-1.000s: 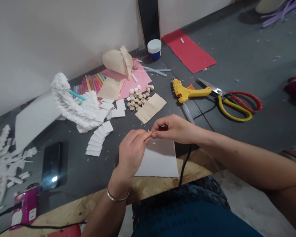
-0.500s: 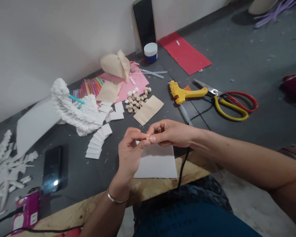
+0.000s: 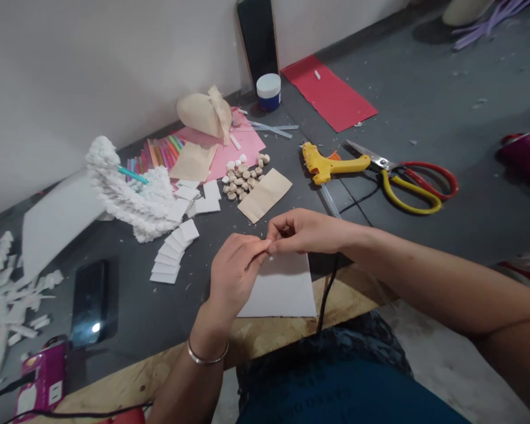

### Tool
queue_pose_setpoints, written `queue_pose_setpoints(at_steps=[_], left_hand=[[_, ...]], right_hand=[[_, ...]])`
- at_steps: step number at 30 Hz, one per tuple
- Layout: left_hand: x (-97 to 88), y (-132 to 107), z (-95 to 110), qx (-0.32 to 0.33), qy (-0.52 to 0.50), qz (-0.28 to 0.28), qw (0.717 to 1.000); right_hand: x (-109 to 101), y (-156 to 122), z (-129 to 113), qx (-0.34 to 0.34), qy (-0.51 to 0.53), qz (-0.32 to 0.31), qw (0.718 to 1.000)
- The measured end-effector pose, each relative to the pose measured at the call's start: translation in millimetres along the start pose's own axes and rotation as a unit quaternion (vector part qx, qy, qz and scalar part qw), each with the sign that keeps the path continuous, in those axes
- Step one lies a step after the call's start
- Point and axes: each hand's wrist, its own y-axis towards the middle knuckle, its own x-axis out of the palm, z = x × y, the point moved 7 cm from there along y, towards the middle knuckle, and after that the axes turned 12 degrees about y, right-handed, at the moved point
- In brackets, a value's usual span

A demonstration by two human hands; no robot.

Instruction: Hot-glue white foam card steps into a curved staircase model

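My left hand [image 3: 233,275] and my right hand [image 3: 297,231] meet fingertip to fingertip, both closed in a pinch. Between them is a small pale piece [image 3: 271,257], mostly covered by the fingers, so its exact kind is unclear. Under the hands lies a white sheet [image 3: 279,292] at the table's front edge. Just beyond them rests a tan strip of paper [image 3: 265,195] with a zigzag end. Behind that strip is a pile of small tan paper-covered pieces [image 3: 242,180], with a few bare white ones among them.
To the right lie a yellow glue gun [image 3: 335,167] and scissors [image 3: 413,182] with red and yellow handles. Left are fanned white squares [image 3: 172,253], a fluffy white form [image 3: 132,200] and a phone [image 3: 89,303]. A blue jar [image 3: 268,94] stands at the back.
My left fingers have closed further over the small piece, which shows less now and sits slightly lower. The right hand has barely shifted. The whole view has moved a little.
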Motion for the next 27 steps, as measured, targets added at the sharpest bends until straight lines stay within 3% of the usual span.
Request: queue_pose_setpoints(at_steps=[5,14,27], left_hand=[[2.9,0.5,0.5,-0.023,0.023,-0.023,0.999],[9.1,-3.3,-15.4,-0.134,-0.145,-0.028,0.980],[10.7,-5.3,-22.5,-0.182,-0.192,-0.005,0.964]], right_hand=[[-4.3,0.5,-0.9,-0.014,-0.060,-0.006,0.998],[-3.5,-5.6,-4.7,0.002,-0.044,-0.096,0.994],[-7.6,-14.4,-27.1,-0.103,-0.202,-0.066,0.972]])
